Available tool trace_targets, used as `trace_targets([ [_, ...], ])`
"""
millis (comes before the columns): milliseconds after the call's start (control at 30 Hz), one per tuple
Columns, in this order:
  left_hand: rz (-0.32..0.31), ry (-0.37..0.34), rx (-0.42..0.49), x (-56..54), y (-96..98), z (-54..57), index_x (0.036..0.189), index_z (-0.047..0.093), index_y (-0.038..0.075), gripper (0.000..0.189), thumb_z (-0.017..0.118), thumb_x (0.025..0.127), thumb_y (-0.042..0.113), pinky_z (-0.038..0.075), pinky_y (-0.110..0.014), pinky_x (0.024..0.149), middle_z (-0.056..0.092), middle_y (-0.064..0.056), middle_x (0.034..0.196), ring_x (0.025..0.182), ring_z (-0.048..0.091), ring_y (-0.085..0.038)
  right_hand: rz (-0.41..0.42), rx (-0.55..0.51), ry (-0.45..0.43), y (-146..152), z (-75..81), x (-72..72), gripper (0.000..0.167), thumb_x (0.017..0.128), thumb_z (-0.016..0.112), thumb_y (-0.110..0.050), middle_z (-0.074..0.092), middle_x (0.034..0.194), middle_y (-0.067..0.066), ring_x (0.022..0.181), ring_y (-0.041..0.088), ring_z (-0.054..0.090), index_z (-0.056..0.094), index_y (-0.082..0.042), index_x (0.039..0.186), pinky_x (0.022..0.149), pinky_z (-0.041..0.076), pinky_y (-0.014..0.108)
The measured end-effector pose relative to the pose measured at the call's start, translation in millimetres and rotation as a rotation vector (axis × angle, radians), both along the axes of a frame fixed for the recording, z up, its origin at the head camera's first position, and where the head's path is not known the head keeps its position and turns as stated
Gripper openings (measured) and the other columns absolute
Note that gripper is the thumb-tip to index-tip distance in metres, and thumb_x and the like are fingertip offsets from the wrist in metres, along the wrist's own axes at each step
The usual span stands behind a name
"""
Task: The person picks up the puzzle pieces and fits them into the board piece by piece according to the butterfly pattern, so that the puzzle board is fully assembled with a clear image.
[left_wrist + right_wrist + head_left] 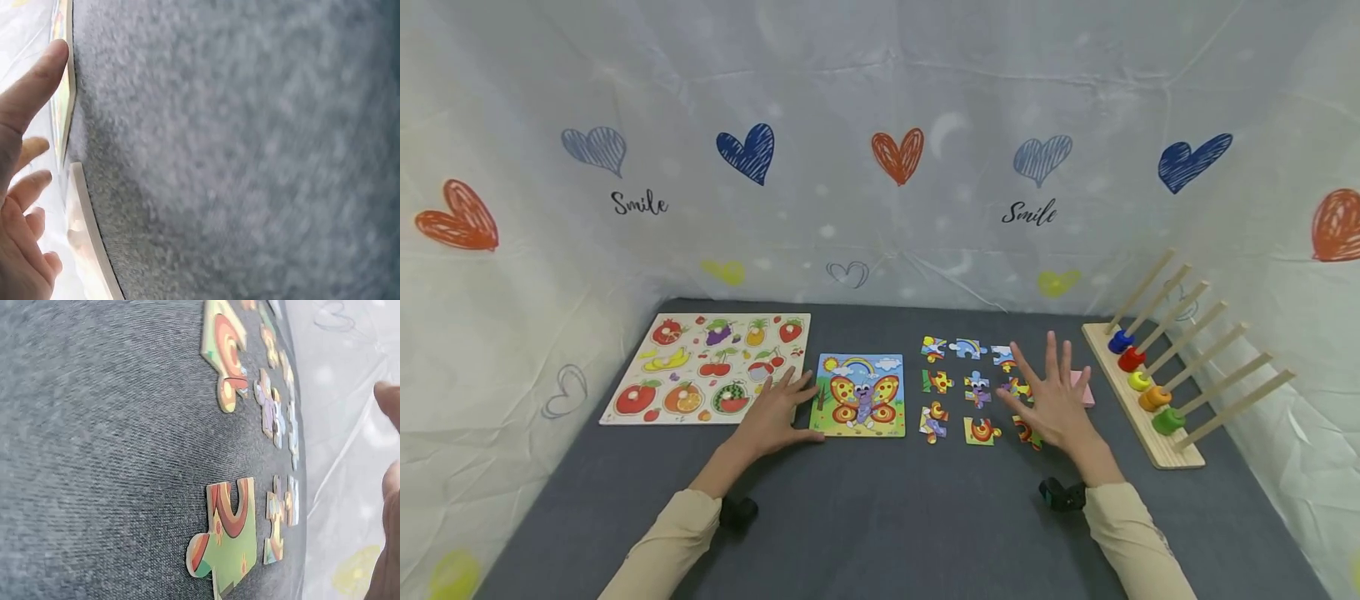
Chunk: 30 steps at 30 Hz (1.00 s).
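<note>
A square butterfly picture board (859, 396) lies flat near the middle of the table. My left hand (775, 414), fingers spread, is at its left side; thumb and fingertips reach its left edge, and whether they touch it I cannot tell. In the left wrist view the thumb (37, 81) extends in front of a board edge. Several loose jigsaw pieces (980, 431) lie in rows right of the board. Above the right-hand pieces my right hand (1054, 400) is spread, holding nothing and hiding parts of them. The right wrist view shows a green-and-red piece (232, 534) lying on the cloth.
A fruit picture board (647, 390) lies at the left, partly behind the left hand. On the right stands a wooden peg rack (1176, 450) with coloured rings on upright pegs. A pink item (1084, 390) shows behind the right hand. A heart-printed curtain (850, 217) hangs behind the table.
</note>
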<state>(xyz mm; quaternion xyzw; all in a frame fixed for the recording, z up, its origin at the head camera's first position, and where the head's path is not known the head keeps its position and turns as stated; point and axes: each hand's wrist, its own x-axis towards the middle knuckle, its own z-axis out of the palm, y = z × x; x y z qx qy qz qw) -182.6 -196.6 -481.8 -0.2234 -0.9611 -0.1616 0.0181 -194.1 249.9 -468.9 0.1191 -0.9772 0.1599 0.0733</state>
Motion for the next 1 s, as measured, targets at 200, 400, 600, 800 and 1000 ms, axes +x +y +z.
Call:
trace_targets([
  [200, -0.035, -0.025, 0.003, -3.7, -5.1, 0.6, 0.131, 0.061, 0.008, 0.081, 0.081, 0.067, 0.054, 0.021, -0.064, 0.109, 0.048, -0.018, 0.141, 0.138, 0.029, -0.043, 0.085, -0.07, -0.057, -3.1, -2.0, -13.1, 0.079, 0.094, 0.049, -0.056, -0.027, 0.156, 0.01, 0.14, 0.035, -0.026, 0.005, -0.032, 0.155, 0.106, -0.001, 0.072],
  [400, -0.093, -0.046, 0.016, -6.1, -7.7, -0.1, 0.133, 0.057, 0.003, 0.083, 0.081, 0.069, 0.05, 0.024, -0.058, 0.11, 0.049, -0.016, 0.14, 0.136, 0.032, -0.041, 0.204, -0.219, -0.057, -11.9, -0.6, -29.8, 0.075, 0.095, 0.057, -0.039, -0.005, 0.16, 0.011, 0.145, 0.034, -0.012, 0.017, -0.022, 0.155, 0.103, 0.012, 0.075],
  [600, -0.114, -0.07, 0.012, -8.6, -8.5, -0.9, 0.133, 0.057, 0.002, 0.08, 0.08, 0.071, 0.046, 0.024, -0.059, 0.11, 0.05, -0.015, 0.14, 0.135, 0.034, -0.042, 0.267, -0.373, -0.033, -26.5, -2.9, -49.6, 0.067, 0.092, 0.066, -0.027, 0.034, 0.151, 0.016, 0.135, 0.039, 0.035, 0.036, -0.011, 0.149, 0.103, 0.036, 0.059],
  [800, -0.097, -0.079, 0.015, -10.2, -5.3, -2.9, 0.131, 0.058, 0.002, 0.079, 0.082, 0.069, 0.043, 0.023, -0.057, 0.111, 0.05, -0.014, 0.141, 0.137, 0.032, -0.041, 0.24, -0.599, -0.128, -39.8, -7.2, -66.4, 0.056, 0.087, 0.072, -0.024, 0.054, 0.134, 0.019, 0.115, 0.036, 0.058, 0.053, -0.004, 0.136, 0.092, 0.05, 0.042],
  [1000, -0.072, -0.066, 0.019, -12.9, 0.6, -2.9, 0.129, 0.06, 0.002, 0.078, 0.084, 0.066, 0.042, 0.023, -0.058, 0.111, 0.05, -0.015, 0.14, 0.138, 0.03, -0.041, 0.221, -0.818, -0.241, -47.9, -9.1, -82.8, 0.055, 0.085, 0.073, -0.013, 0.053, 0.134, 0.022, 0.124, 0.034, 0.051, 0.053, 0.002, 0.134, 0.094, 0.048, 0.025],
])
